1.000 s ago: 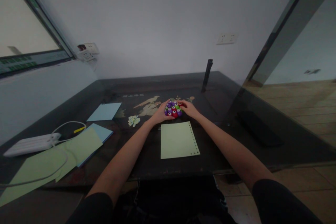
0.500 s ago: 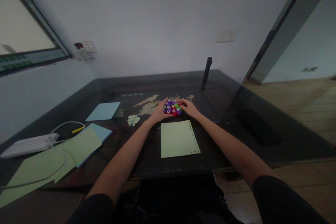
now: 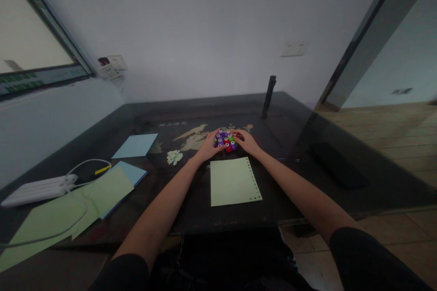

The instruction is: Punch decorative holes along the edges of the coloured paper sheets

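A tight cluster of small purple, red and green pieces with eye-like white dots [image 3: 225, 140] lies on the dark table, beyond a sheet of pale green paper [image 3: 235, 182]. My left hand [image 3: 207, 146] is wrapped round the cluster's left side, thumb along its front edge. From the right, my right hand [image 3: 247, 141] curls its fingers onto the cluster, over a red piece near the edge. Its fingertips are partly hidden. A little pile of pale paper bits [image 3: 174, 157] lies left of my left hand.
Blue paper [image 3: 135, 145] and overlapping green sheets [image 3: 82, 200] lie at left, with a white power strip [image 3: 37, 189], its cable and a yellow item [image 3: 102, 169]. A black upright stick [image 3: 269, 97] stands at the back right. A dark flat object [image 3: 337, 166] lies at right.
The whole view has shifted very slightly. My hands stay round the cluster, with only tiny shifts of the fingers and pieces.
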{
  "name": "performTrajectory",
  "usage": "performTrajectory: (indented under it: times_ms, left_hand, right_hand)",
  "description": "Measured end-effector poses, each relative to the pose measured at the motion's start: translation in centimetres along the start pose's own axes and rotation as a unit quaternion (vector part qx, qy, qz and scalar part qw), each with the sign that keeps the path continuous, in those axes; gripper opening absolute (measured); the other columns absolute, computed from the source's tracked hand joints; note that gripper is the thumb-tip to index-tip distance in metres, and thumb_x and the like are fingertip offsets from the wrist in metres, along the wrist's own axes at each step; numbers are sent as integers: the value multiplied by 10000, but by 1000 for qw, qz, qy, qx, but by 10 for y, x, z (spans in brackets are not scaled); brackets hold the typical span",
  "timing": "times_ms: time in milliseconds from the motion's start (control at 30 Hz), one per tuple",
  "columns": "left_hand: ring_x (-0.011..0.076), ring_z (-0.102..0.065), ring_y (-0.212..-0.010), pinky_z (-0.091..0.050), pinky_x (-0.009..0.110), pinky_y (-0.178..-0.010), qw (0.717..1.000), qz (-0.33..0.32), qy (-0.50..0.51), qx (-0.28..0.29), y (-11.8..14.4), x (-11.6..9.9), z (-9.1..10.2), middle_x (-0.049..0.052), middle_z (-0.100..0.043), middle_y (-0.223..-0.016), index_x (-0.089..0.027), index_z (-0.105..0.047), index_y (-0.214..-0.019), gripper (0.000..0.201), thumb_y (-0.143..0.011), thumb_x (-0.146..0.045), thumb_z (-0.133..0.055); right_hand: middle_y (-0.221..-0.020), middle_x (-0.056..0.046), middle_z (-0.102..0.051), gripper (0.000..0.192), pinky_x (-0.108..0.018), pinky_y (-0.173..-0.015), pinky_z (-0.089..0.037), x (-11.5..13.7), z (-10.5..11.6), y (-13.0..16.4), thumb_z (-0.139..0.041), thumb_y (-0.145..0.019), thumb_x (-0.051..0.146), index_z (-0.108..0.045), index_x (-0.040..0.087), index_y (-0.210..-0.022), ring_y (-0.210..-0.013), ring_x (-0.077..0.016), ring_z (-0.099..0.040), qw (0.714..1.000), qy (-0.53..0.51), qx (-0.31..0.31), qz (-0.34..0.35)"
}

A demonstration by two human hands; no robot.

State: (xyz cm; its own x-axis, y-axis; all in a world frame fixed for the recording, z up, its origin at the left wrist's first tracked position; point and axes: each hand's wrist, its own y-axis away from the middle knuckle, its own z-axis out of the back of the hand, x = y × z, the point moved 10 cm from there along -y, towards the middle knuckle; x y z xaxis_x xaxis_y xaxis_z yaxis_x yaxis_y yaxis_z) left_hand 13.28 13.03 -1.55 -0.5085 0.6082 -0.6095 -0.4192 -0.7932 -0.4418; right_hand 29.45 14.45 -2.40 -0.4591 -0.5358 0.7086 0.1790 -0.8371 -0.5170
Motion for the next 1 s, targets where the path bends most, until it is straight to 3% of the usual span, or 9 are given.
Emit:
performTrajectory:
  times_ms: [233,367,533,667,733,833,933,1000]
  left_hand:
    - [255,-436,-1242,-322,395,-1075,1000,3,-4,16,0,-2,-4,144,-463,-1327,-161,-400,-1343,716,-737,-403,-693]
    - [260,-445,-1233,-332,421,-1066,1000,-8,-8,-5,0,-5,0,139,-485,-1304,-166,-433,-1311,643,-758,-389,-673]
    - [231,-510,-1156,-395,413,-1005,994,-20,9,-109,-6,-15,29,120,-563,-1205,-166,-533,-1184,345,-867,-301,-526]
    - [199,-577,-1016,-467,372,-895,983,-45,26,-175,-1,-51,61,91,-622,-1053,-162,-587,-1043,209,-869,-194,-476]
    - [190,-578,-1007,-458,371,-910,985,-99,11,-139,14,-85,63,79,-631,-1016,-170,-600,-993,183,-867,-167,-467]
    - [186,-562,-1049,-434,375,-943,980,-195,-24,-21,60,-135,49,79,-636,-1044,-187,-594,-1015,189,-874,-171,-470]
    - [187,-568,-1023,-385,397,-991,943,-299,-82,124,121,-168,20,75,-642,-1030,-196,-574,-1033,193,-847,-216,-524]
    - [186,-577,-973,-382,392,-978,916,-335,-103,195,153,-175,5,71,-647,-982,-197,-569,-1001,172,-844,-262,-538]
  right_hand:
    - [-1173,-107,-616,318,-390,-984,-395,14,-4,2,-536,-823,251,-604,177,-1124,-1106,-223,-550,998,43,25,41]
    - [-1163,-99,-621,304,-402,-987,-392,13,-4,3,-527,-841,283,-603,188,-1119,-1099,-218,-553,999,32,17,36]
    - [-1078,-100,-640,276,-397,-907,-454,12,10,-3,-501,-857,362,-628,189,-1031,-1022,-221,-587,1000,1,-26,-1]
    - [-994,-93,-649,230,-391,-827,-489,30,43,-8,-508,-843,349,-628,184,-948,-948,-227,-602,995,-17,-98,-18]
    - [-981,-90,-647,205,-371,-773,-505,51,54,-3,-525,-840,332,-620,180,-940,-926,-225,-607,996,-28,-86,0]
    - [-976,-84,-641,172,-372,-795,-504,95,60,26,-543,-852,309,-617,186,-948,-939,-216,-598,998,8,-10,62]
    - [-1010,-83,-641,155,-419,-911,-457,137,55,78,-561,-858,269,-615,200,-986,-1019,-218,-568,981,92,98,139]
    - [-1056,-99,-632,194,-399,-902,-469,153,47,116,-565,-862,267,-610,195,-1036,-1042,-212,-558,962,129,178,163]
